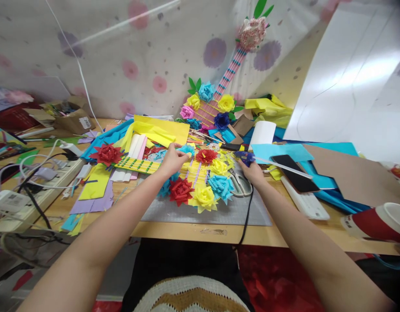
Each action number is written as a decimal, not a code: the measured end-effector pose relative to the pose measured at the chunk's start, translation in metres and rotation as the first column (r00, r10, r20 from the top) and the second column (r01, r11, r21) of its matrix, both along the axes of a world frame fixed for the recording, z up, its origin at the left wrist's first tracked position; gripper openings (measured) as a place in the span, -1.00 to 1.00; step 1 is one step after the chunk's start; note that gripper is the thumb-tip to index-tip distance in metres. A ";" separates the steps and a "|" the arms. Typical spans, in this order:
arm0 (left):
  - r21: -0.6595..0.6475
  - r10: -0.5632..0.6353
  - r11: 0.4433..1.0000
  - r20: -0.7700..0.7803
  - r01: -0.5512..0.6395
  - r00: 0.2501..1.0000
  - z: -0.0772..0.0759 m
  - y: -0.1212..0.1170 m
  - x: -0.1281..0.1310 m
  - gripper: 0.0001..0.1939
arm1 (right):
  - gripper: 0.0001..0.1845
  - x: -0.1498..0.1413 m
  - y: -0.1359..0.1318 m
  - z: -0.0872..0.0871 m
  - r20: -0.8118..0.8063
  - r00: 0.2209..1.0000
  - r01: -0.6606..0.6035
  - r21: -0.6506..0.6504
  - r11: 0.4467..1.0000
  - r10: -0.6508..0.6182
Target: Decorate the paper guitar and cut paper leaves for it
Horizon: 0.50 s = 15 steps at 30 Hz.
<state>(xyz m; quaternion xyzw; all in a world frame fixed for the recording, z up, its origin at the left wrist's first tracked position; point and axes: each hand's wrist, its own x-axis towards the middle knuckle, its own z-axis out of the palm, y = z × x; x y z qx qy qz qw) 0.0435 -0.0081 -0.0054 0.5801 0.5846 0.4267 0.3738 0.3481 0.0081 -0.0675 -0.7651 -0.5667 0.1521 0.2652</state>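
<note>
One left hand (174, 162) pinching blue paper flower (186, 149), right hand (253, 172) gripping glue gun (244, 157).

Craft desk, head view: covered parts, edge crops, unreadable print.

Left hand (174, 161) covers part of the light blue paper rose (187, 149) at its fingertips; left forearm overlaps another light blue rose (165, 187). Right-hand (253, 173) fingers wrap a dark blue tool (244, 157), partly hidden, its exact kind unclear. Scissors (241, 184): blade tips lost among yellow scraps. Black cord (247, 216) drops past the desk edge, far end unseen. Pink paper guitar (209, 111): lower end behind clutter. Paper cup (373, 222) clipped by right edge; striped crochet piece (196, 299) by bottom. Print on box label (85, 122) and white adapter (12, 201) too small to read.
</note>
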 end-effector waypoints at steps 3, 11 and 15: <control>-0.008 0.029 1.000 -0.081 -0.029 0.996 -0.002 0.001 -0.005 -0.48 | -0.35 0.001 -0.003 0.001 0.025 0.996 0.082 -0.064 0.995 -0.080; -0.052 0.062 0.996 -0.138 -0.069 0.989 -0.002 0.001 -0.015 -0.35 | -0.65 -0.015 -0.054 0.012 0.217 0.965 0.116 0.153 0.981 -0.148; -0.088 0.057 0.994 -0.086 -0.065 0.995 0.003 -0.002 -0.012 -0.29 | -0.81 -0.049 -0.063 0.045 0.239 0.966 -0.172 0.291 0.941 0.103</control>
